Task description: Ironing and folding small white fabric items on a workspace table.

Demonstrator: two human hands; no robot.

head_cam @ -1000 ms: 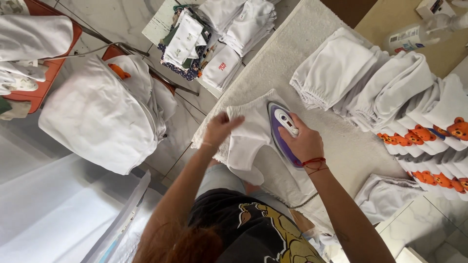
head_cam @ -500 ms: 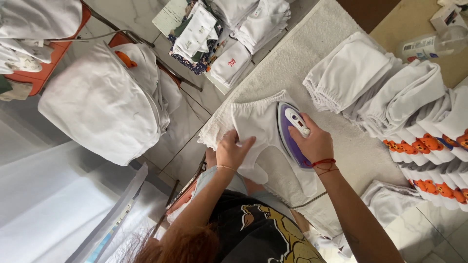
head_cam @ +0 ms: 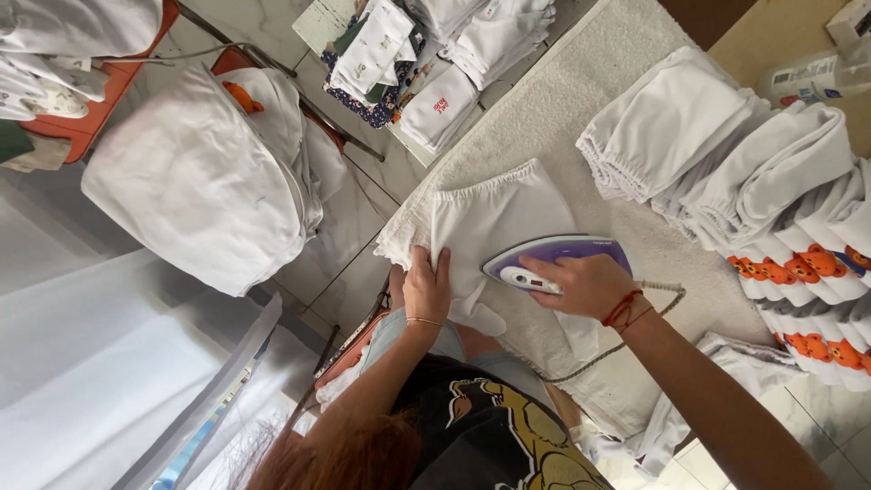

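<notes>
Bare pad (head_cam: 590,100) beyond the iron (head_cam: 553,263); folded stacks (head_cam: 726,154) rightward

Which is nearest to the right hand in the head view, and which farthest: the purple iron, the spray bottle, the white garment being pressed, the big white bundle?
1. Purple iron, gripped by the right hand.
2. White garment, under the iron.
3. Spray bottle, top right corner.
4. Big white bundle, far left.

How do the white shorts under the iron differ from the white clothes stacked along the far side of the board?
The white shorts lie spread flat in a single layer; the stacked clothes are folded and piled. The shorts are being worked: the left hand presses their edge and the right hand holds the purple iron on them, while the stacked clothes sit untouched. Both are white with gathered elastic edges.
</notes>
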